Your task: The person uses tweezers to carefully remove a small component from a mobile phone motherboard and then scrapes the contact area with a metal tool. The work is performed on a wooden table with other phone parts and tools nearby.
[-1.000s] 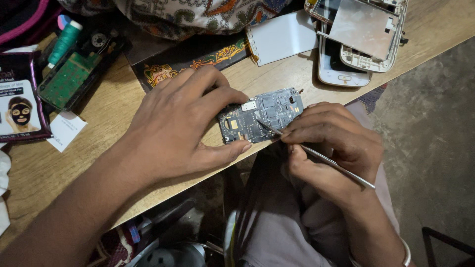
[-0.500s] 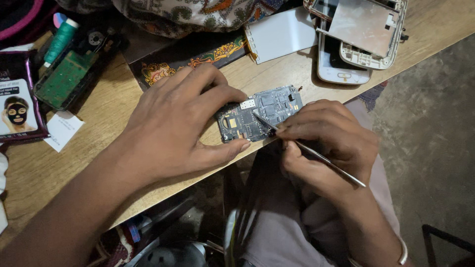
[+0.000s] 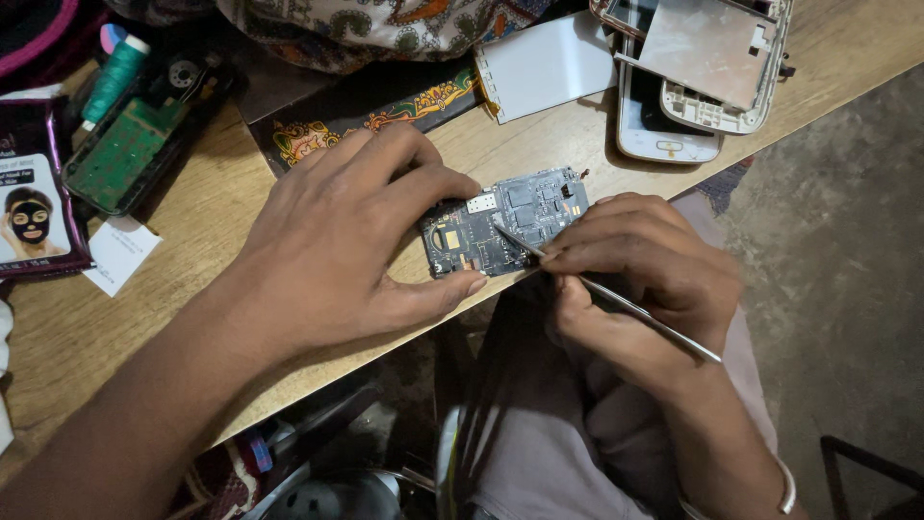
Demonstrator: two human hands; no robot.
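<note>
- Wooden bench (image 3: 192, 221), phone parts at far edge.
- Left hand (image 3: 346, 246) pins board (image 3: 505, 223) at near edge, thumb and fingers closed around it.
- Right hand (image 3: 640, 274) pinches tweezers (image 3: 606, 294), tip on board.
- Probing a component; next move likely needs steady tip and firm hold.

**What I could not make out**

My left hand (image 3: 342, 246) covered the near left end of the circuit board (image 3: 505, 223), and its components were too small for me to tell apart. The metal tool (image 3: 606, 297) ran through my right hand (image 3: 640, 279), so its middle stretch was hidden by the fingers. The top edge cut off the patterned cloth (image 3: 375, 24) and the phone frame (image 3: 717, 58). The sachet (image 3: 34, 197) was cropped at the left edge.
</note>
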